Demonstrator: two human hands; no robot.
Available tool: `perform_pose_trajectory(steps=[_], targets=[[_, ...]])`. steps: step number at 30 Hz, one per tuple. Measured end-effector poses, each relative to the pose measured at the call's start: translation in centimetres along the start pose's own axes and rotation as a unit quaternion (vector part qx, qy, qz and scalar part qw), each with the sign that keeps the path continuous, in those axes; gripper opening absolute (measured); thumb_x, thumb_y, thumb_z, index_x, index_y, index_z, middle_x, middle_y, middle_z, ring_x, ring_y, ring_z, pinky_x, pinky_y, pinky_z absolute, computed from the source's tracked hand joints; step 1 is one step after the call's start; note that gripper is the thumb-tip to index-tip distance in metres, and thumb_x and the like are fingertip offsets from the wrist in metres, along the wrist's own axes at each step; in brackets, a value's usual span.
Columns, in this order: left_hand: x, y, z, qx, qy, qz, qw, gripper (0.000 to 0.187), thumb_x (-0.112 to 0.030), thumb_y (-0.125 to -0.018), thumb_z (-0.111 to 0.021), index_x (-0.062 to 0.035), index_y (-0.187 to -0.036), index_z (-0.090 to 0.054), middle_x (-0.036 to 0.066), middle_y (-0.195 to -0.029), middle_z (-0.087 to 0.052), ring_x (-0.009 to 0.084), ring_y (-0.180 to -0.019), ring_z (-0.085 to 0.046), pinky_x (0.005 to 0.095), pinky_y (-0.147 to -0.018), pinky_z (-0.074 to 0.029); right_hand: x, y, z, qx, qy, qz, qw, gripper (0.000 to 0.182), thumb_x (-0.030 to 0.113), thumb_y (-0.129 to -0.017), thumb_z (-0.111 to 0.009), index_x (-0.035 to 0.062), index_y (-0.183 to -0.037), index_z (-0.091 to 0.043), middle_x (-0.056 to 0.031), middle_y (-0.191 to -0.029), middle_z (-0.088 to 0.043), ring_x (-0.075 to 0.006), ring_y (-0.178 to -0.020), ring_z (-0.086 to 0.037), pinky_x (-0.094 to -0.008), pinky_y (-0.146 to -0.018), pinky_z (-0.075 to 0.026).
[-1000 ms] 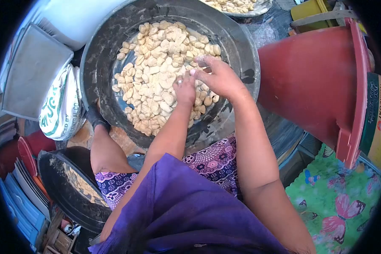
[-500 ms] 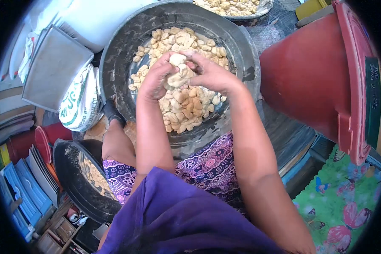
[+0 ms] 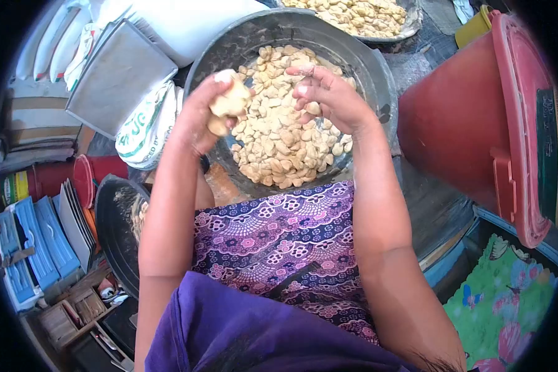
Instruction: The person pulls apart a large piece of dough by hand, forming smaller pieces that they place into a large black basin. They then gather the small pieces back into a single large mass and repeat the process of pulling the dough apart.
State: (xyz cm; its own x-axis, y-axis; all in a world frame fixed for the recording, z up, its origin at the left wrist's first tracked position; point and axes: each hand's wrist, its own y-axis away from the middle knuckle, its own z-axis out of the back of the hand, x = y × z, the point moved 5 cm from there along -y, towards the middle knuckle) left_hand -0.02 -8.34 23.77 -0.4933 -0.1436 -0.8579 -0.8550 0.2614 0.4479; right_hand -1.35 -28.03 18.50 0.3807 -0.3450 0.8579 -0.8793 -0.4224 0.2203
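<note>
My left hand point(image 3: 195, 118) is wrapped round a pale lump of dough point(image 3: 232, 99) over the left side of a large dark basin point(image 3: 304, 28). Many small dough pieces point(image 3: 279, 149) are heaped in that basin, some dusted with flour. Above the right part of the heap is my right hand point(image 3: 341, 102), its fingers curved and spread apart. One small dough piece shows just under those fingers, and a whitish spot is visible at a fingertip.
To the right lies a big red tub point(image 3: 459, 118) on its side. A second tray of dough pieces point(image 3: 359, 18) sits at the top. At left are a white sack point(image 3: 146, 133), a grey flat pan point(image 3: 121, 77) and another black basin point(image 3: 115, 229).
My hands, together on the dough lump before, are now apart. The left has moved left with the lump; the right has moved right and opened. The view has shifted slightly.
</note>
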Motion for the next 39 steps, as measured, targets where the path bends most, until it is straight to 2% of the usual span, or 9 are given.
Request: perform_pose_trajectory(steps=[5, 8, 14, 21, 23, 29, 32, 35, 39], targets=[[3.4, 1.2, -1.2, 0.025, -0.033, -0.051, 0.998, 0.044, 0.001, -0.073, -0.063, -0.0053, -0.111, -0.044, 0.006, -0.1, -0.054, 0.0129, -0.091, -0.055, 0.0245, -0.075, -0.048, -0.3, -0.2, -4.7, 0.065, 0.128, 0.03, 0.989, 0.062, 0.029, -0.076, -0.068, 0.0086, -0.128, -0.041, -0.0149, -0.114, -0.049, -0.0208, -0.094, -0.057, -0.0311, -0.074, -0.051], [4.6, 1.0, -1.5, 0.017, -0.019, -0.081, 0.996, 0.044, 0.0, -0.071, -0.066, -0.0056, -0.109, -0.045, 0.005, -0.098, -0.053, 0.0121, -0.091, -0.054, 0.0237, -0.075, -0.046, -1.9, -0.8, -4.5, -0.015, 0.27, 0.01, 0.963, 0.052, 0.021, -0.076, -0.068, 0.0051, -0.121, -0.047, -0.0139, -0.102, -0.055, -0.0176, -0.084, -0.059, -0.0281, -0.067, -0.051], [3.6, 0.9, -0.8, 0.019, -0.045, -0.034, 0.998, 0.024, 0.002, -0.075, -0.062, -0.0097, -0.087, -0.046, 0.001, -0.091, -0.052, 0.0067, -0.07, -0.054, 0.0164, -0.047, -0.042, -1.4, -1.5, -2.1, -0.103, 0.028, 0.115, 0.988, 0.028, 0.002, -0.078, -0.057, -0.001, -0.106, -0.054, -0.0096, -0.084, -0.059, -0.0146, -0.072, -0.06, -0.0249, -0.058, -0.05], [3.2, 0.7, 0.0, 0.033, -0.051, -0.022, 0.998, 0.023, 0.0, -0.072, -0.063, -0.0094, -0.083, -0.045, 0.0, -0.077, -0.051, 0.0037, -0.056, -0.047, 0.0136, -0.039, -0.03, -1.5, -1.3, 0.0, -0.268, -0.139, 0.211, 0.93, 0.022, 0.003, -0.081, -0.045, -0.003, -0.099, -0.055, -0.0127, -0.091, -0.059, -0.0193, -0.078, -0.059, -0.0304, -0.063, -0.051], [3.0, 1.0, 1.2, 0.032, -0.076, 0.009, 0.997, 0.025, -0.003, -0.071, -0.063, -0.012, -0.085, -0.045, -0.002, -0.084, -0.051, 0.0051, -0.063, -0.051, 0.0171, -0.046, -0.04, -1.1, -0.9, 3.0, -0.269, -0.195, 0.241, 0.912, 0.022, 0.005, -0.081, -0.042, -0.003, -0.097, -0.056, -0.013, -0.091, -0.06, -0.022, -0.082, -0.058, -0.0339, -0.067, -0.05], [3.5, 1.1, 0.4, 0.007, 0.01, -0.027, 1.0, 0.016, -0.006, -0.081, -0.058, -0.0074, -0.089, -0.045, 0.005, -0.078, -0.055, 0.0094, -0.058, -0.055, 0.0167, -0.041, -0.04, -1.3, -0.1, -3.0, -0.009, 0.216, 0.054, 0.975, 0.037, 0.022, -0.08, -0.06, 0.0005, -0.11, -0.054, -0.014, -0.101, -0.06, -0.0179, -0.091, -0.054, -0.0307, -0.077, -0.044], [4.2, 0.9, -0.2, 0.015, -0.012, -0.029, 0.999, 0.012, -0.012, -0.087, -0.052, -0.0063, -0.097, -0.046, 0.005, -0.078, -0.055, 0.011, -0.054, -0.055, 0.0182, -0.044, -0.042, -3.9, -1.1, -4.7, 0.062, 0.168, 0.067, 0.981, 0.044, 0.035, -0.08, -0.062, 0.0013, -0.108, -0.055, -0.0088, -0.094, -0.06, -0.0135, -0.085, -0.053, -0.03, -0.076, -0.045], [3.6, 0.7, 1.1, -0.023, -0.18, -0.052, 0.982, 0.021, -0.023, -0.089, -0.052, -0.0063, -0.102, -0.05, 0.004, -0.075, -0.056, 0.011, -0.054, -0.055, 0.018, -0.045, -0.039, -4.3, -1.9, -1.9, 0.045, 0.25, -0.086, 0.963, 0.043, 0.034, -0.084, -0.06, 0.0008, -0.112, -0.056, -0.0112, -0.112, -0.055, -0.0141, -0.097, -0.053, -0.0275, -0.081, -0.044], [5.1, 0.9, 1.2, 0.061, -0.363, 0.045, 0.929, 0.045, -0.041, -0.082, -0.06, -0.0047, -0.107, -0.059, 0.004, -0.08, -0.059, 0.0127, -0.07, -0.057, 0.0238, -0.057, -0.044, -7.8, -2.9, 4.0, -0.116, 0.394, -0.072, 0.909, 0.046, 0.041, -0.081, -0.06, 0.0021, -0.105, -0.061, -0.0106, -0.099, -0.063, -0.0216, -0.101, -0.055, -0.0327, -0.087, -0.042]])
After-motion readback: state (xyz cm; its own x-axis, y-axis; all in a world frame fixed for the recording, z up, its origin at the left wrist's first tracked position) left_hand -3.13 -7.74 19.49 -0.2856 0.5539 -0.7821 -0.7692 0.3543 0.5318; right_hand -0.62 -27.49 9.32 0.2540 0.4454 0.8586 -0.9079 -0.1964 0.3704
